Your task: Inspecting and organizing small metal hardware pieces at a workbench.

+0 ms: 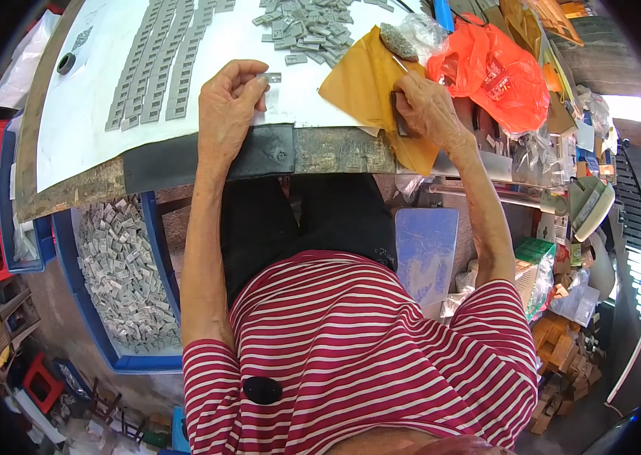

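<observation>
My left hand (pixel 231 106) is closed at the table's near side, thumb and forefinger pinched at a small grey metal piece (pixel 274 77). My right hand (pixel 428 111) is curled round a thin pale rod-like tool (pixel 399 64); its tip points toward a little heap of dark granules (pixel 398 42). Under that hand lies a brown sheet (pixel 366 80), which hangs over the table edge. A dark block (pixel 399 114) shows beside the right fingers, partly hidden. Beyond my hands is a loose pile of grey metal pieces (pixel 309 30), and to the left similar pieces stand in long rows (pixel 161 64).
White paper (pixel 78 129) covers the worn wooden table. A red plastic bag (pixel 491 76) and a clear bag (pixel 423 34) crowd the right side. A black ring (pixel 66 64) lies far left. Below left, a blue crate (pixel 108 356) holds many grey pieces.
</observation>
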The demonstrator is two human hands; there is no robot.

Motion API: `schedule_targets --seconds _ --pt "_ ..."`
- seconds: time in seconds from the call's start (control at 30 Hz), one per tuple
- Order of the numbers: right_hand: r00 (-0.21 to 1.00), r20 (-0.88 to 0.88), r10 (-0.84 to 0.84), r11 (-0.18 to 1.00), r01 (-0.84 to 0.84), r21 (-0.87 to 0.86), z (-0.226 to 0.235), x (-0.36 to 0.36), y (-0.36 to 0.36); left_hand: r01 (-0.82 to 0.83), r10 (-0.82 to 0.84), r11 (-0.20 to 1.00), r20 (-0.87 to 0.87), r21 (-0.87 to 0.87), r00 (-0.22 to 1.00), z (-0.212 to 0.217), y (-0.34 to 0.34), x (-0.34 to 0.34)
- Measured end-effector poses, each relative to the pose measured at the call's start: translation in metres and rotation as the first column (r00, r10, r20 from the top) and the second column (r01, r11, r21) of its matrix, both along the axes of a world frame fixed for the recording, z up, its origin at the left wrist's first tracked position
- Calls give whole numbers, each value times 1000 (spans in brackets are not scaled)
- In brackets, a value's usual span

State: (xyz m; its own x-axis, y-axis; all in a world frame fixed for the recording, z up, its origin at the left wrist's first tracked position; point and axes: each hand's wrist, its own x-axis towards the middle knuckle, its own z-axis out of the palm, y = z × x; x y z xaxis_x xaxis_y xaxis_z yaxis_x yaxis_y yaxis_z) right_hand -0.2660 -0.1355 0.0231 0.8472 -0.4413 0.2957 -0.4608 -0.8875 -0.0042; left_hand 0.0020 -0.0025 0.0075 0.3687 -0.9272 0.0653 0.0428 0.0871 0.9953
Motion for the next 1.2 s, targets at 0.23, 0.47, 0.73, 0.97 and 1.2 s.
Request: schedule_targets --seconds 0.23,0.47,0.73,0.97,1.2 --pt "999 -10 -42 999 42 25 2 -1 5 -1 1 1000 2 13 1000 2 1 -1" --pt "992 95 -79 996 74 54 5 2 9 -1 1 1000 -7 11 1000 1 -1 1" --pt "756 209 -620 283 -33 959 34 30 11 1 -1 1000 -65 8 998 -1 1 3" --pt "798 110 -593 -196 -275 941 31 66 10 7 -7 1000 -142 -3 990 1 0 0" --pt "851 64 -521 -314 -261 913 35 105 18 5 -6 1000 -163 -8 987 -3 0 2"
